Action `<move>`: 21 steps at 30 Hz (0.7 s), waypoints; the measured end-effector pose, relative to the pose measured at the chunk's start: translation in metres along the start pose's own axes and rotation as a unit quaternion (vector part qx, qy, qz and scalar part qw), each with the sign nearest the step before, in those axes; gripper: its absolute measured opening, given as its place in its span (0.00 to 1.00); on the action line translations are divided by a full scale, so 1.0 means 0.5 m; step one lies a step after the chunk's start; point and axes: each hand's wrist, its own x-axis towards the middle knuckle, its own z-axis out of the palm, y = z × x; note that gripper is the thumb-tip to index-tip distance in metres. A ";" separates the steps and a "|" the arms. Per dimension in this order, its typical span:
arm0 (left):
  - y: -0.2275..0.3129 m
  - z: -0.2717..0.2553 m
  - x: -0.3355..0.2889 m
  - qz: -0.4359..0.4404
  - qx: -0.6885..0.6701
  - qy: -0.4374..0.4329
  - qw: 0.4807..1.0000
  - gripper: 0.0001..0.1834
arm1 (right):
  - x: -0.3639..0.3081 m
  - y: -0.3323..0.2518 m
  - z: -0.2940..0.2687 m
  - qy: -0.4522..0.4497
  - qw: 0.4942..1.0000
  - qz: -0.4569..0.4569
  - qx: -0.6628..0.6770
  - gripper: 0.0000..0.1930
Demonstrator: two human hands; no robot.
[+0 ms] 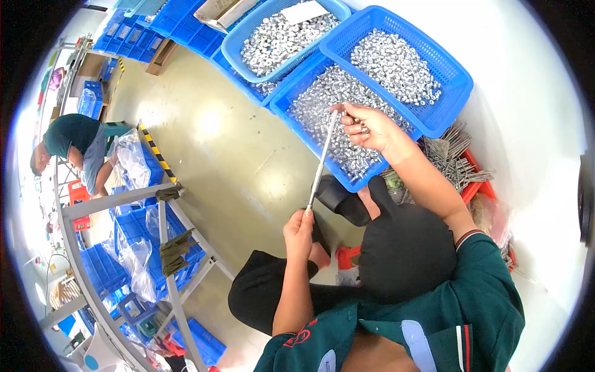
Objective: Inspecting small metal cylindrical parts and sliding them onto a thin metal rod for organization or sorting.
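My left hand [299, 233] is closed round the lower end of a slim silver metal rod [323, 159], which slants up and slightly right. Above the grip the rod looks thicker, but I cannot tell whether small parts sit on it. At its top end is my right hand [367, 128], fingers curled with a few small metal parts [364, 129] among them. Both hands are near a blue plastic basket [358, 182] full of small shiny cylindrical metal parts [322, 93]; the right hand is over it.
A second blue basket [460, 80] of similar parts overlaps its far right side. A light-blue basket [230, 53] of parts stands behind. Thin metal rods [447, 159] fill a red crate [476, 186] on the right. At left, a co-worker [77, 139] bends over blue crates beyond a metal frame [118, 201].
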 end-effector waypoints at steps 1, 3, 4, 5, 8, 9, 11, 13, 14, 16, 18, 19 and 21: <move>-0.002 -0.001 0.000 0.000 0.000 0.000 1.000 0.17 | 0.000 -0.002 0.001 -0.001 1.000 0.007 -0.003 0.10; -0.006 -0.004 -0.001 0.007 0.019 -0.001 1.000 0.17 | -0.002 -0.005 0.002 -0.006 1.000 0.001 0.009 0.10; -0.006 -0.004 -0.002 0.008 0.019 -0.002 1.000 0.17 | -0.004 -0.007 0.001 -0.011 1.000 -0.007 0.021 0.09; -0.006 -0.003 -0.002 0.015 0.032 -0.003 0.999 0.16 | -0.004 -0.009 -0.004 -0.010 1.000 -0.008 0.021 0.09; -0.006 -0.004 -0.004 0.021 0.051 -0.004 0.998 0.16 | -0.003 -0.009 -0.008 -0.070 0.995 0.002 0.067 0.09; -0.005 -0.005 -0.004 0.020 0.056 -0.005 0.998 0.16 | -0.005 -0.009 -0.006 -0.080 0.995 0.008 0.061 0.09; -0.003 -0.005 -0.004 0.022 0.058 -0.007 0.998 0.16 | -0.008 -0.010 0.003 -0.090 0.994 0.014 0.054 0.09; -0.003 -0.005 -0.004 0.024 0.059 -0.009 0.998 0.16 | -0.008 -0.010 0.007 -0.068 0.996 0.026 0.054 0.09; -0.004 -0.005 -0.004 0.029 0.065 -0.007 0.997 0.16 | -0.008 -0.011 0.004 -0.068 0.996 0.026 0.055 0.09; -0.006 -0.005 -0.004 0.034 0.071 -0.006 0.997 0.16 | -0.005 -0.015 0.001 -0.065 0.995 0.055 0.050 0.09; -0.008 -0.006 -0.006 0.038 0.069 -0.006 0.997 0.16 | -0.005 -0.023 0.001 -0.056 0.997 0.060 0.005 0.10; -0.008 -0.006 -0.006 0.038 0.069 -0.005 0.997 0.16 | -0.006 -0.027 0.010 -0.047 0.996 0.065 -0.042 0.10; -0.009 -0.007 -0.007 0.045 0.050 -0.006 0.998 0.16 | -0.014 -0.012 0.031 -0.048 0.994 0.015 -0.098 0.12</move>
